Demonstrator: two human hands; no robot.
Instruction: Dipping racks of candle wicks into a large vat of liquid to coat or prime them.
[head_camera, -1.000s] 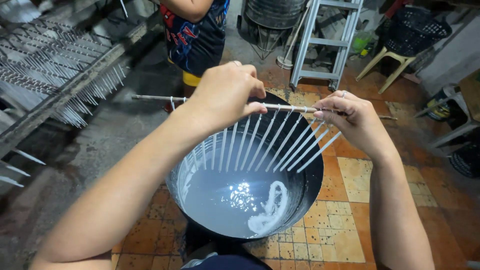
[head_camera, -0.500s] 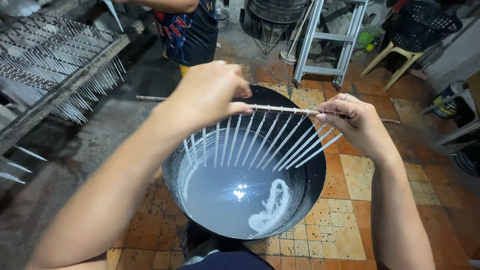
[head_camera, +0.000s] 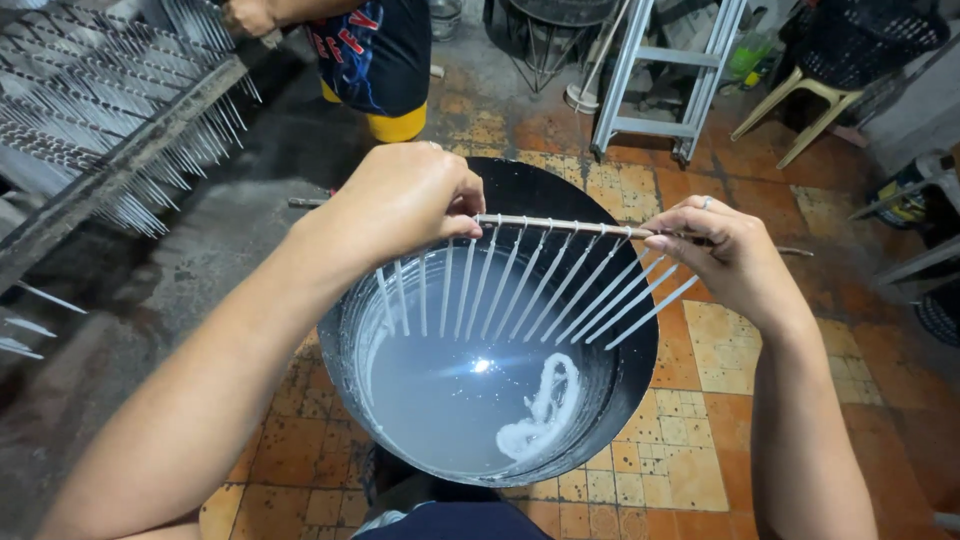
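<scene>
Left hand grip closed on the thin rod at its 9 o'clock end; right hand pinches the 3 o'clock end. Rod level, above the black basin. White tapers hang from it, clear of the milky liquid. Judgement: keep rod level, tapers off the rim. At 10 o'clock, a drying rack; at 12, another person; a ladder at 1.

packages: pretty much nothing, just one greenish bottle-like container on the floor behind the metal ladder, top right, too blurry to tell more
labels: none I can spot
signs: none
screens: none
</scene>
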